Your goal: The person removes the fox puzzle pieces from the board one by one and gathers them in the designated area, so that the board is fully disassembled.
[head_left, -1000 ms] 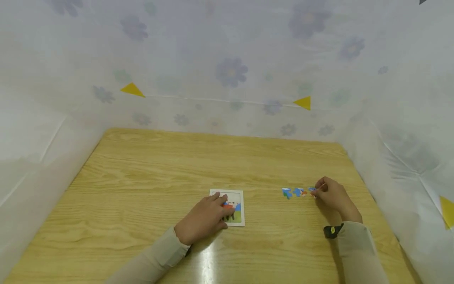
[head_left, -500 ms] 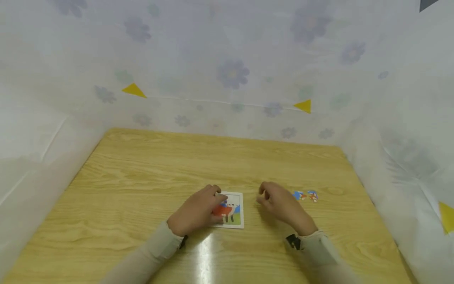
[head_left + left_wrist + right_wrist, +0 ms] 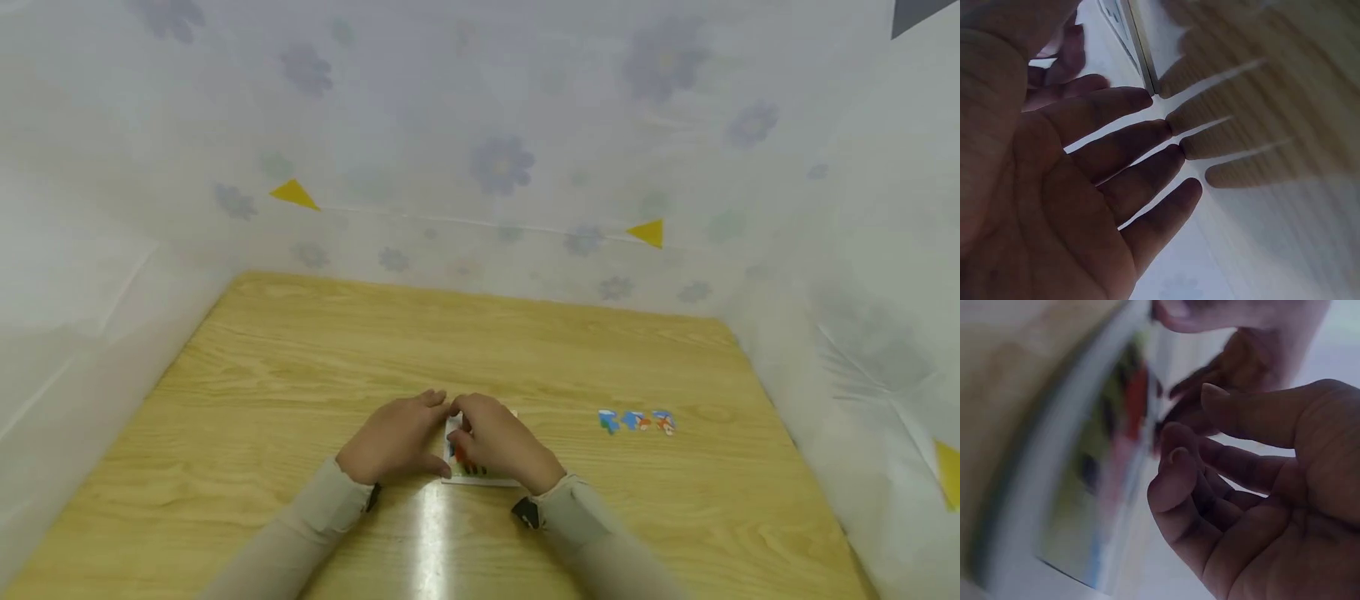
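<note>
In the head view a small puzzle board (image 3: 480,481) with a pale frame lies on the wooden table. Its picture shows red, dark and green parts. My left hand (image 3: 393,437) is at the board's left side, thumb by its near left corner. The left wrist view shows its fingers (image 3: 1132,137) straight and spread, tips at the tabletop by the board's edge (image 3: 1138,47). My right hand (image 3: 498,442) is bent over the board and hides much of it. Its fingers (image 3: 1172,487) are curled with the thumb apart; I cannot tell whether a piece is between them.
Three loose puzzle pieces (image 3: 636,421), blue with some orange, white and green, lie in a row right of the board. Pale flowered sheeting (image 3: 495,100) with yellow triangles (image 3: 295,194) surrounds the table (image 3: 337,350) at the back and sides.
My right hand has left the loose pieces at the right and moved left to the board. My left hand has slid off the board's picture to its left edge.
</note>
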